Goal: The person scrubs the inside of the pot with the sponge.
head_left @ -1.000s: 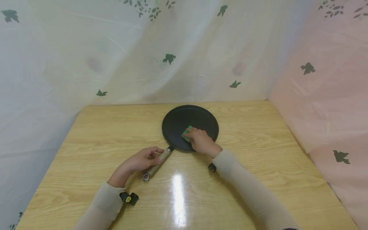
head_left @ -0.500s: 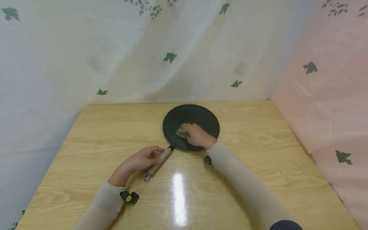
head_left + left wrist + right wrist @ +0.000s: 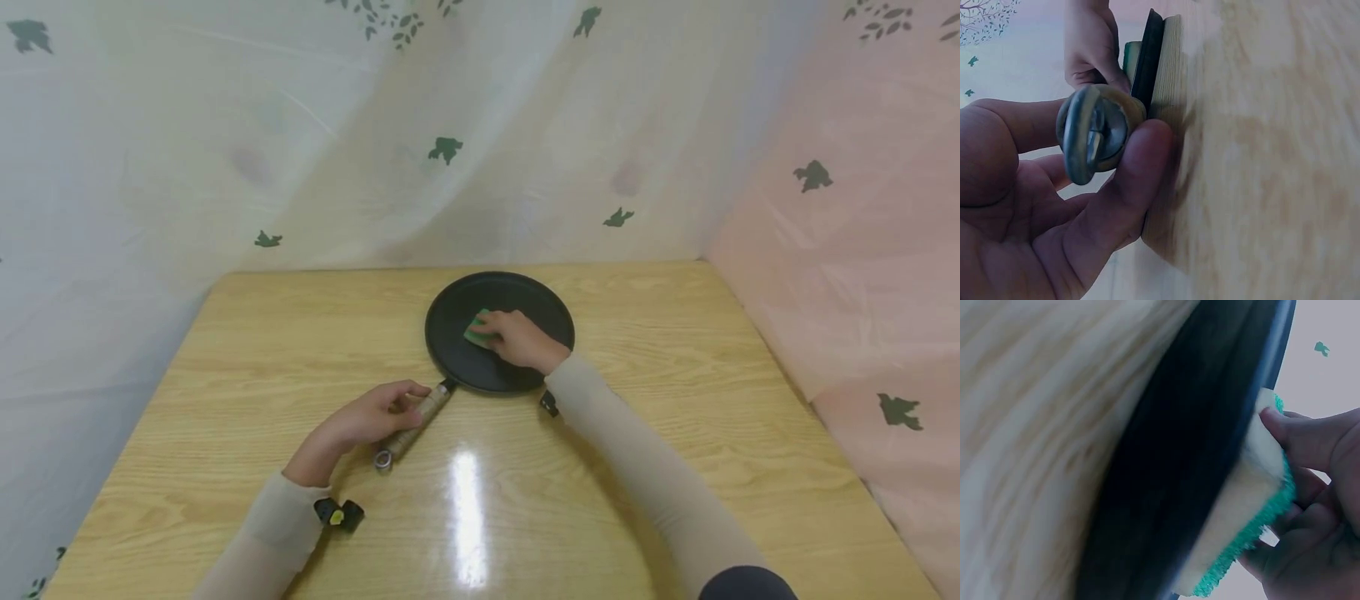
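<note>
A round black flat pan [image 3: 510,371] lies on the wooden table, its handle [image 3: 420,423] slanting toward the front left. My left hand [image 3: 378,414] grips that handle between thumb and fingers; the left wrist view shows the metal hanging ring [image 3: 1082,134] at the handle's end close up. Over the pan's middle, my right hand [image 3: 520,337] pinches a sponge [image 3: 480,329]. In the right wrist view the sponge [image 3: 1241,519] has a pale side against the pan and a green scouring side outward, with the thumb on its edge.
The wooden table [image 3: 300,333] reaches back to a pale curtain [image 3: 337,150] printed with leaves and birds. A pinkish curtain [image 3: 862,267] hangs along the right edge. Light glares off the tabletop in front of the pan.
My right hand with the sponge has shifted left across the pan, then slightly up and right toward its far side. The left hand stays on the handle.
</note>
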The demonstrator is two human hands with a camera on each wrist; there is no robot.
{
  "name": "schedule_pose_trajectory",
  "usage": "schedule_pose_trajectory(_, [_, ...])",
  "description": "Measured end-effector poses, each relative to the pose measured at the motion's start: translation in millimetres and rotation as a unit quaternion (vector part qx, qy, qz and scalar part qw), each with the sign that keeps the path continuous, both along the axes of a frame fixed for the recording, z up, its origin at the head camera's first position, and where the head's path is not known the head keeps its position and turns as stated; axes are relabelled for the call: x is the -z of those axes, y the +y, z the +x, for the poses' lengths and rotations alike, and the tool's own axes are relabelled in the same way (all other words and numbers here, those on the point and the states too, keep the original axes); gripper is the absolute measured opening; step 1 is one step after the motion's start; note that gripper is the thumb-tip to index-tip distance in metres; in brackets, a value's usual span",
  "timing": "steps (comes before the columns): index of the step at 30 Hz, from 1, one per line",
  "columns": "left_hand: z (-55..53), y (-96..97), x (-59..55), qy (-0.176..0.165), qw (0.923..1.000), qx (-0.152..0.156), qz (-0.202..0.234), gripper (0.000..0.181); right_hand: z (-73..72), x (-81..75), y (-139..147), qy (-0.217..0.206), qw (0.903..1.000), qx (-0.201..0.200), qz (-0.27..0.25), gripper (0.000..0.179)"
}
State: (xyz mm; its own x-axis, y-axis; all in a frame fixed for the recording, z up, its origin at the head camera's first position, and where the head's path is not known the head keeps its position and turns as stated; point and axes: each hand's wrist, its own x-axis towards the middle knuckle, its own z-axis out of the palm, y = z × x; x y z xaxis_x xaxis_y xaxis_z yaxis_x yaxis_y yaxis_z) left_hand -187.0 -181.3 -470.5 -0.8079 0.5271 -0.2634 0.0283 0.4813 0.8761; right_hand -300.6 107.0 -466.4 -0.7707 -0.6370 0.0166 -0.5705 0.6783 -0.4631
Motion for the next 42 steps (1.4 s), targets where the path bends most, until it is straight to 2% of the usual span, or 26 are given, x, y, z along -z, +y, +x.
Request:
schedule_pose_trajectory(8, [-0.8,-0.5,1.3,-0.001,1.0000,0.001,0.001,0.043,-4.3,0.4,22,-0.001,0.9986,0.053,0.001,0.043])
schedule_pose_trajectory(15, [-0.6,0.9,-0.2,-0.003,1.0000,0.000,0.000,0.044,7.4,0.0,42,-0.005,0.9966,0.081,-0.010,0.044])
schedule_pose_trajectory(20, [-0.6,2.3,0.1,-0.003,1.0000,-0.001,-0.001,0.044,19.1,1.6,45,-0.006,0.9975,0.062,-0.032,0.044])
schedule_pose_trajectory(27, [0.7,2.9,-0.3,-0.002,0.9999,-0.011,-0.010,0.044,33.9,1.6,38,-0.057,0.9975,0.021,-0.035,0.053])
schedule_pose_trajectory(35, [1.7,0.6,-1.5,0.002,0.9999,-0.010,-0.010,0.044,48.3,2.0,18,-0.068,0.9962,-0.031,-0.044,0.056])
schedule_pose_trajectory(42, [0.1,0.7,-0.9,0.004,1.0000,-0.003,-0.001,0.044,53.8,-2.0,-3,-0.073,0.9938,-0.070,-0.047,0.047])
